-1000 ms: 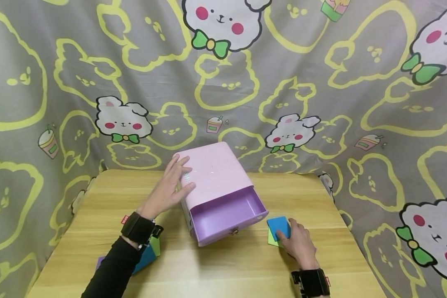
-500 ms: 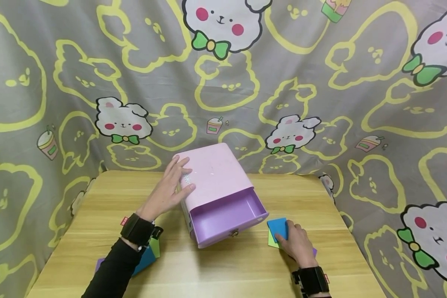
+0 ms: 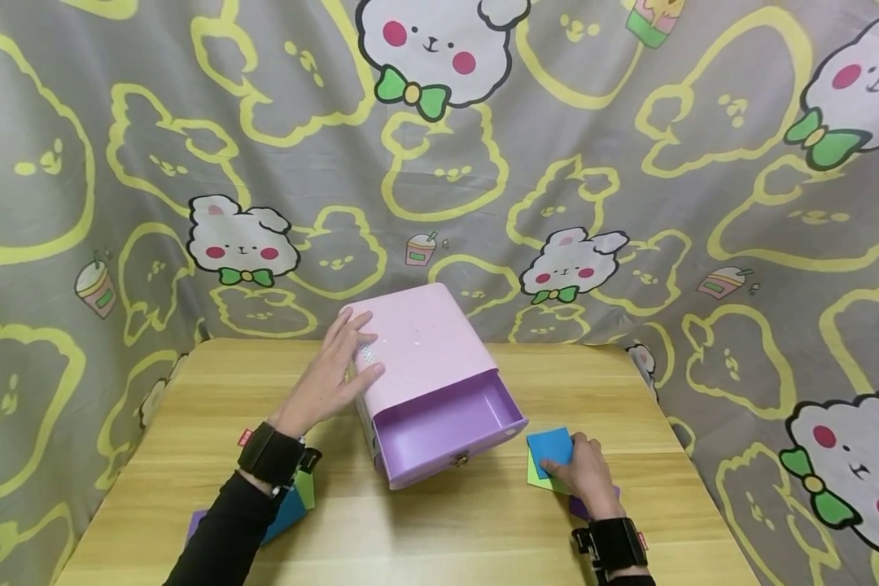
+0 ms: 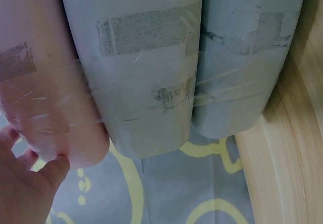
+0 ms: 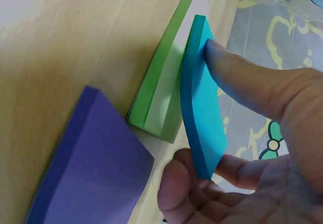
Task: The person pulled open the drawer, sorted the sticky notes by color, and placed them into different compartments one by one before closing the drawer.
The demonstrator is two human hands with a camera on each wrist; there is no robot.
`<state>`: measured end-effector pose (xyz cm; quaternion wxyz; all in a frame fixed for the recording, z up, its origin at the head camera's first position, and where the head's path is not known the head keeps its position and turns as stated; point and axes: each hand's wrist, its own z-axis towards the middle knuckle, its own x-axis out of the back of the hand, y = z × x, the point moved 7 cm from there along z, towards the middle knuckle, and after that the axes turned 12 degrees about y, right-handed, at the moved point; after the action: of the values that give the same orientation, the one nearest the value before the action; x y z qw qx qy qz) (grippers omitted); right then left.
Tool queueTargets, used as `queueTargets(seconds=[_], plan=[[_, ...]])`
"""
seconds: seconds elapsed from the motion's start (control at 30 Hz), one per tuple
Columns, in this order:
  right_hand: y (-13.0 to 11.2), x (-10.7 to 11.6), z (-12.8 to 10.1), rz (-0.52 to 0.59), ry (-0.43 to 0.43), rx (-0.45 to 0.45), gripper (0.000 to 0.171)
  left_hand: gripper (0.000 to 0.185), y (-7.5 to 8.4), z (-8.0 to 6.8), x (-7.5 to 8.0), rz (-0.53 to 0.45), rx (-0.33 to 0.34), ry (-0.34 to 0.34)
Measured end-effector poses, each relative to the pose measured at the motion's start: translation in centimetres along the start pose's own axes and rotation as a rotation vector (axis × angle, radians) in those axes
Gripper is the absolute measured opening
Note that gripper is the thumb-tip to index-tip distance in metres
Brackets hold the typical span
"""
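A small pink drawer cabinet [image 3: 425,334] stands mid-table with its purple drawer [image 3: 443,435] pulled out at the front. My left hand [image 3: 337,370] rests on the cabinet's top left edge, fingers extended. In the left wrist view the cabinet's side shows pink, whitish and bluish tiers [image 4: 146,82] bound with clear tape. To the right, my right hand [image 3: 586,472] pinches a blue sticky-note pad [image 5: 204,103] between thumb and fingers. It is tilted up over a light green pad [image 5: 169,77] on the table. A purple pad [image 5: 96,163] lies beside them, partly under the hand in the head view.
More pads lie by the left forearm, partly hidden: blue [image 3: 286,514], green [image 3: 304,488] and purple [image 3: 196,521]. A metal knob [image 3: 460,461] sits on the drawer front. A patterned grey curtain [image 3: 322,179] hangs behind the wooden table [image 3: 381,537].
My right hand has drawn slightly to the right and its fingers have closed round the blue pad's edge. More of the purple pad now shows. The left hand and cabinet stay put.
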<state>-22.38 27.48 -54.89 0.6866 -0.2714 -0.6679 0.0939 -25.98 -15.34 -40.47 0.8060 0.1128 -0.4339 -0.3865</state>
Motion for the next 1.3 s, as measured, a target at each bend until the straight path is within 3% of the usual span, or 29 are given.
queueTargets(seconds=[0.23,0.37,0.77,0.93,1.3], plan=[[0.2,0.8,0.0,0.066,0.018,0.028,0.041,0.045,0.1,-0.1,0.1,-0.006,0.002,-0.002],[0.2,1.2,0.1,0.138,0.029,0.044,0.032,0.046,0.1,-0.1,0.1,-0.01,0.004,-0.003],[-0.3,2.8,0.0,0.352,0.047,0.002,0.03,0.046,0.1,-0.1,0.0,-0.01,0.007,-0.003],[-0.2,3.8,-0.2,0.476,0.012,-0.085,0.037,0.046,0.1,-0.2,-0.1,-0.008,0.004,-0.002],[-1.4,7.5,-0.1,0.592,0.043,-0.146,0.052,0.045,0.1,-0.2,0.0,-0.013,0.0,0.003]])
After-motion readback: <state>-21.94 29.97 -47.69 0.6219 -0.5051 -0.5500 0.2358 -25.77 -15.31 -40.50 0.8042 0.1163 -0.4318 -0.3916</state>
